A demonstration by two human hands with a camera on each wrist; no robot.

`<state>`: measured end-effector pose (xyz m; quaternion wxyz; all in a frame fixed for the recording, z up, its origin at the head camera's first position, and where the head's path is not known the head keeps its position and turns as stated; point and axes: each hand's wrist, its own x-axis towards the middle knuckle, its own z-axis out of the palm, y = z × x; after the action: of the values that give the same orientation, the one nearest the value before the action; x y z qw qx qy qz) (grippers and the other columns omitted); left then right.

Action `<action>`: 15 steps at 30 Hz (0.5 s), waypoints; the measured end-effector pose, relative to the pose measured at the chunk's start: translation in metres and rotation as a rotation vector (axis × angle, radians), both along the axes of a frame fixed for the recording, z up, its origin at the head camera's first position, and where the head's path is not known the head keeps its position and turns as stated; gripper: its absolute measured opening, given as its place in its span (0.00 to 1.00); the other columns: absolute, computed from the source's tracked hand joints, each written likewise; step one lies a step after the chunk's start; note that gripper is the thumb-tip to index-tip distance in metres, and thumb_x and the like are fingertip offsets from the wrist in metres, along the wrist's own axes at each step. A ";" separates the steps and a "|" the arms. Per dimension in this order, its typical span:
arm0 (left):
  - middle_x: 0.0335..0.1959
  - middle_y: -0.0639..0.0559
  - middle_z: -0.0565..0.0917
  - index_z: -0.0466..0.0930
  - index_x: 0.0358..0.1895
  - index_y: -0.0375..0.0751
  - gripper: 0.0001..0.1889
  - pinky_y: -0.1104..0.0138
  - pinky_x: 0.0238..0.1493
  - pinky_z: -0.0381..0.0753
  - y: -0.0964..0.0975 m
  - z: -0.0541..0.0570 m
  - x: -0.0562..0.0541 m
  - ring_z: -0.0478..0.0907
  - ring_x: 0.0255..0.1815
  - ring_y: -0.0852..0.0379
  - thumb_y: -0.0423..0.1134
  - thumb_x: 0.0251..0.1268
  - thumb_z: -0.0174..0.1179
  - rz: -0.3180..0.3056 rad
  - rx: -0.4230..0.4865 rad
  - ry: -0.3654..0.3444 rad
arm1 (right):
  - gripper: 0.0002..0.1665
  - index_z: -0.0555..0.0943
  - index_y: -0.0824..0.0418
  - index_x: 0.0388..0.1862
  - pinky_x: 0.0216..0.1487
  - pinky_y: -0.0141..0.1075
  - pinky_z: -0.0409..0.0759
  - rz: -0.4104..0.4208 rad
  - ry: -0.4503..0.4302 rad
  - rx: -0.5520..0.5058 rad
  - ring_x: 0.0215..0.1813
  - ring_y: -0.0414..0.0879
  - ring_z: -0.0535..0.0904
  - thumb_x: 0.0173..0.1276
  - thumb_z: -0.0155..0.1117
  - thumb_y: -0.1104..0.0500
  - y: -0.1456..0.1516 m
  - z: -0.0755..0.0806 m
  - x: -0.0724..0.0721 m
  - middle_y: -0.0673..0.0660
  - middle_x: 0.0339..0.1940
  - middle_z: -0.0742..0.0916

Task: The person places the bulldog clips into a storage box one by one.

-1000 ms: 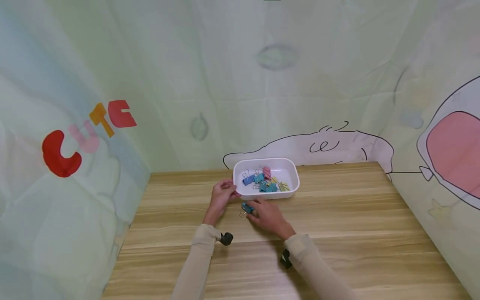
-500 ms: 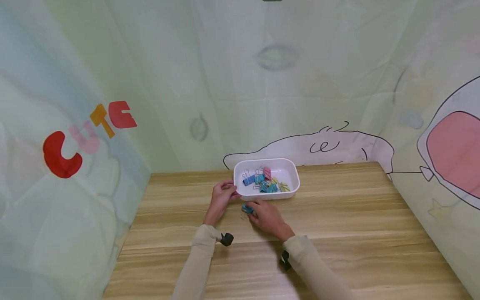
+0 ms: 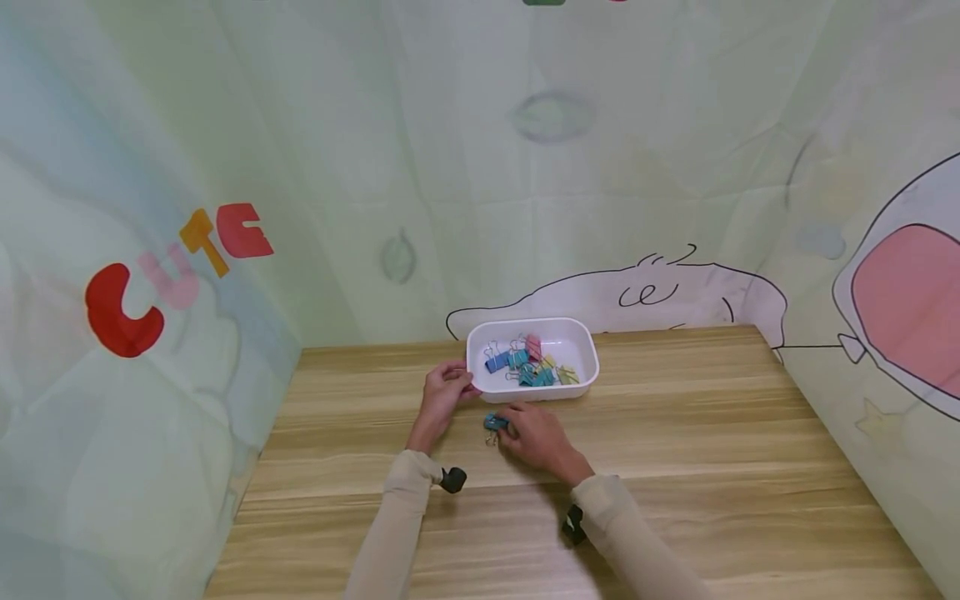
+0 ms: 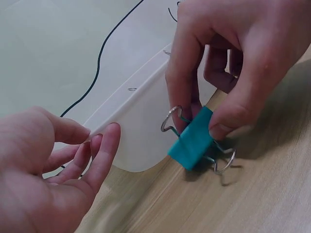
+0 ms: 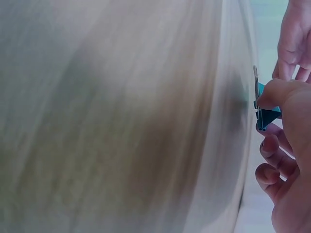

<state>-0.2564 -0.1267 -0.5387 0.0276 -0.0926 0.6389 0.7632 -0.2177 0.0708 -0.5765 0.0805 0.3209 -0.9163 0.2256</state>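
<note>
My right hand point(image 3: 536, 435) pinches a teal binder clip point(image 4: 192, 138) between thumb and fingers, just in front of a white plastic box point(image 3: 594, 367). Both wire handles of the clip stick out, one on each side of its body. In the left wrist view the clip is tilted, low over the wood or touching it; I cannot tell which. My left hand point(image 3: 442, 396) holds the box's near left corner, thumb and fingers at its rim. Inside the box lie several binder clips: a blue one point(image 3: 497, 362), a pink one point(image 3: 533, 346), teal ones point(image 3: 542, 377) and yellow ones point(image 3: 567, 376).
The wooden table point(image 3: 697, 450) extends to both sides of the arms and toward the person. Behind the box hangs a printed curtain point(image 3: 480, 183), close to the table's back edge. Similar cloth walls stand left and right.
The teal clip has turned a little in the right fingers and shifted slightly toward the person, the right hand with it. The left hand and the box stay in place.
</note>
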 end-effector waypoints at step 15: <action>0.48 0.35 0.74 0.69 0.63 0.16 0.18 0.63 0.45 0.92 -0.001 -0.003 0.000 0.85 0.38 0.46 0.22 0.75 0.54 -0.005 -0.005 0.014 | 0.18 0.87 0.57 0.54 0.39 0.35 0.87 0.028 0.120 -0.007 0.40 0.44 0.82 0.67 0.74 0.56 0.001 0.044 -0.005 0.55 0.48 0.87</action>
<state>-0.2566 -0.1273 -0.5420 0.0245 -0.0857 0.6412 0.7622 -0.2229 0.0718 -0.5328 0.1333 0.3465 -0.9044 0.2103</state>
